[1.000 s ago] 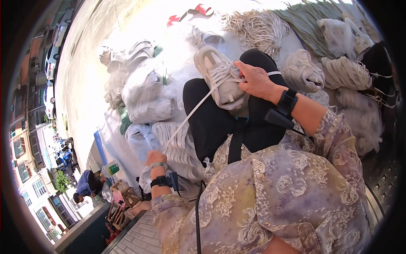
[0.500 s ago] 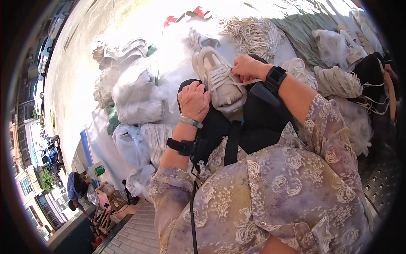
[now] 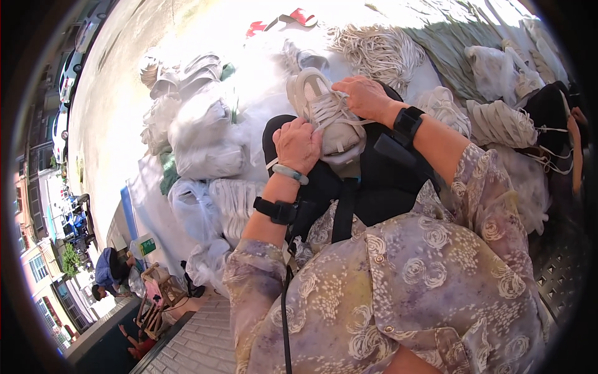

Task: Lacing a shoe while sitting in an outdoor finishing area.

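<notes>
A beige-and-white sneaker [image 3: 341,138] rests between my knees with its toe toward me. White shoelaces [image 3: 331,112] run loosely across its front. My left hand [image 3: 298,146] is curled at the shoe's left side over my black-clad knee. A lace reaches into its fingers, and a loose end shows beside the wrist. My right hand [image 3: 366,98] is at the upper right of the lacing, thumb and fingers pinched together on a lace. The fingertips of both hands are partly hidden.
A heap of loose white laces [image 3: 380,53] lies beyond my right hand. Plastic-wrapped bundles of pale shoes [image 3: 208,131] sit on the left. More laced shoes [image 3: 501,123] lie on the right. Farther left, a person in blue [image 3: 112,271] bends beside a wooden chair [image 3: 152,302].
My left hand has moved right to the shoe, with a lace now running into it. My right hand has shifted slightly up and left along the lacing.
</notes>
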A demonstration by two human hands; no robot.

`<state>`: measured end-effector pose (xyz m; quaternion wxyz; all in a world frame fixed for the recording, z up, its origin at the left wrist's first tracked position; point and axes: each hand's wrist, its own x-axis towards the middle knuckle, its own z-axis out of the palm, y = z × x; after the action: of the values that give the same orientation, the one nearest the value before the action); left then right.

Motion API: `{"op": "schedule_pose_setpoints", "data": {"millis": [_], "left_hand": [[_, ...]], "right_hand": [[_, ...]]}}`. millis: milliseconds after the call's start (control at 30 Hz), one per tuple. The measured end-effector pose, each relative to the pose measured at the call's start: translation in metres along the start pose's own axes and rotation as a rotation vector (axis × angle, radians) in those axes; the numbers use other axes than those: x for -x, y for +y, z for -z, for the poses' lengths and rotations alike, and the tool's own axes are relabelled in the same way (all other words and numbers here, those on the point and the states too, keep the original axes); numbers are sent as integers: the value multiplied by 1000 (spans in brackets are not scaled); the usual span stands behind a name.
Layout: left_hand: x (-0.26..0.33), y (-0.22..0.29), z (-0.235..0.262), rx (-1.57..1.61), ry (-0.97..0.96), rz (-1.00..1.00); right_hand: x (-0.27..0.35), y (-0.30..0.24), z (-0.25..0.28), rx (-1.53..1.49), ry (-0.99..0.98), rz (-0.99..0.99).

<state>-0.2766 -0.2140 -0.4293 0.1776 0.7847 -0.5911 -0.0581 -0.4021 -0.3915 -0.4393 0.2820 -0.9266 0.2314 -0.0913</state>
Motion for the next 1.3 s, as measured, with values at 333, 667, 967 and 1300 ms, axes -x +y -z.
{"op": "schedule_pose_setpoints", "data": {"millis": [333, 667, 967, 1300], "left_hand": [[-5, 10, 7, 242, 10, 80], [-3, 12, 11, 408, 15, 171], [-3, 11, 9, 400, 11, 206], [-3, 3, 5, 506, 3, 338]], "right_hand": [[14, -4, 3, 18, 103, 120], [24, 1, 21, -507, -197, -10], [21, 4, 22, -447, -125, -90], [27, 2, 7, 117, 157, 113]]}}
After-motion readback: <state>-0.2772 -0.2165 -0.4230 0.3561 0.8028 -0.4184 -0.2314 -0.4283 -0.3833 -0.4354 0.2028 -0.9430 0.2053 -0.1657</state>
